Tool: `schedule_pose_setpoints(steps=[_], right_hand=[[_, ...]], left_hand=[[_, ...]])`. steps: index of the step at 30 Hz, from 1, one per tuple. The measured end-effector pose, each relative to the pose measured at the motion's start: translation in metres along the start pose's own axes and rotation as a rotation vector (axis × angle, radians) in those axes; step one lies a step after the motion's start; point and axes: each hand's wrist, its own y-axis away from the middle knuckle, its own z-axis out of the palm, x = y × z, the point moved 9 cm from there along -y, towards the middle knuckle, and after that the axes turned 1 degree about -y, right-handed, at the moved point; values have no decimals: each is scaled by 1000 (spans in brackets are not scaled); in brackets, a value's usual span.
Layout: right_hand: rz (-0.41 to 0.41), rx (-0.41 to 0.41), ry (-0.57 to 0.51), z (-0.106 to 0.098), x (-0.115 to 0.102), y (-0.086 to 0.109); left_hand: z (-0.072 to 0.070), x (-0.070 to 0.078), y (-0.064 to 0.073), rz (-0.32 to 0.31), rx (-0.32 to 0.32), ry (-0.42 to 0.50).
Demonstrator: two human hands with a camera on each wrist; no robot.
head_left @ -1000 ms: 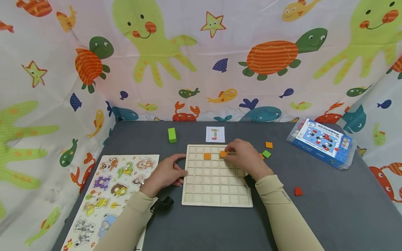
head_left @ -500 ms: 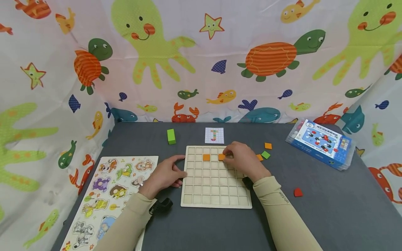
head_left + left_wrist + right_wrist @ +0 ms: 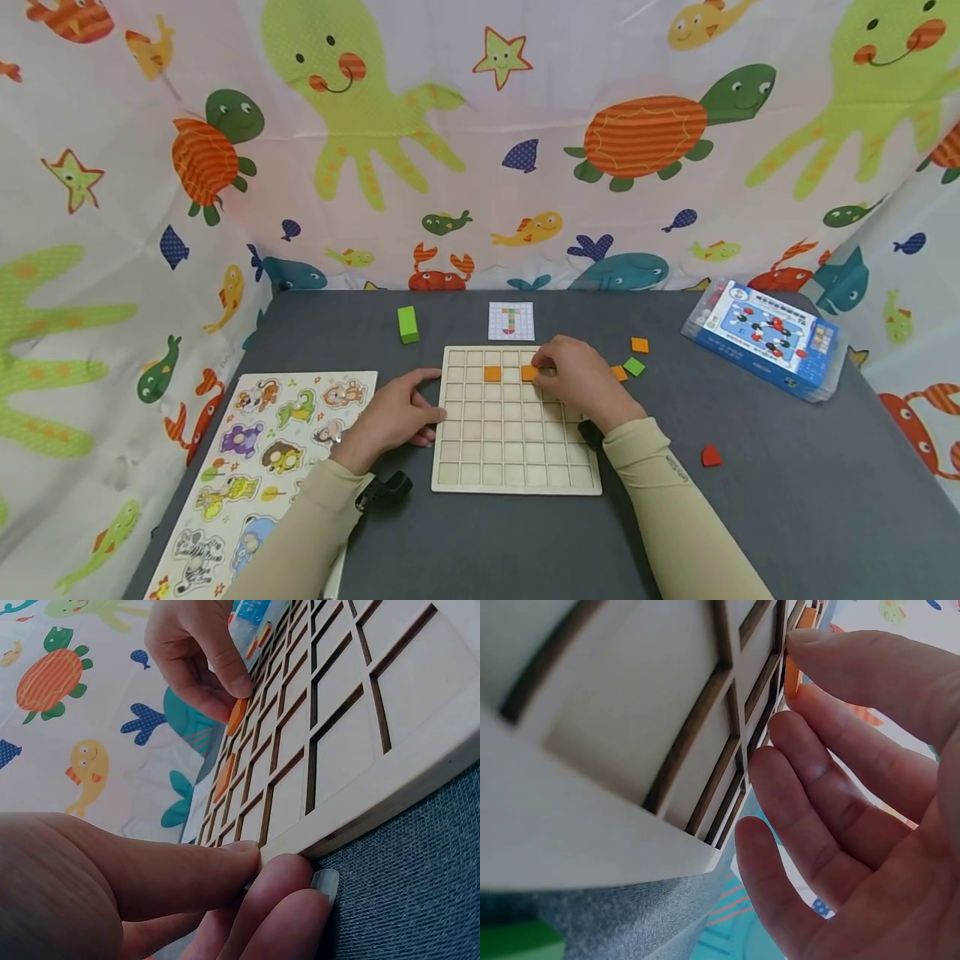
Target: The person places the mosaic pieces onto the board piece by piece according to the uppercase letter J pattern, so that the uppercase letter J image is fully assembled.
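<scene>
A pale wooden grid board [image 3: 517, 454] lies on the dark grey table in the head view. My left hand [image 3: 397, 412] holds its left edge, and in the left wrist view the thumb rests at the rim with curled fingers against the side. Near the board's far side, my right hand [image 3: 581, 379] pinches an orange square tile [image 3: 528, 373] between thumb and index finger, down at a grid cell. The right wrist view shows that tile [image 3: 792, 677] at the fingertips, the other fingers loosely bent. Another orange square tile [image 3: 492, 374] sits in a cell to its left, same row.
Behind the board lies a pattern card [image 3: 512, 322], with a green block [image 3: 408, 325] to its left. Right of the board are orange tiles [image 3: 639, 345], a green tile [image 3: 633, 367] and a red piece [image 3: 711, 456]. An animal puzzle [image 3: 300, 458] and a blue box [image 3: 765, 337] flank these.
My right hand has brought the pinched orange tile slightly down and nearer on the board. The left hand keeps its place at the edge. The head view has shifted slightly.
</scene>
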Motion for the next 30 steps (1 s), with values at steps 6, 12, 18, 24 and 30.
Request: schedule_pose_setpoints(steps=[6, 12, 18, 24, 30], right_hand=[[5, 4, 6, -2, 3, 1], [20, -6, -1, -1, 5, 1], [44, -10, -34, -7, 12, 6], [101, 20, -66, -30, 41, 25], [164, 61, -49, -53, 85, 48]], left_hand=[[2, 2, -2, 3, -3, -6], [3, 3, -3, -3, -8, -11], [4, 3, -4, -1, -11, -15], [5, 1, -4, -12, -14, -19], [2, -2, -2, -18, -10, -29]])
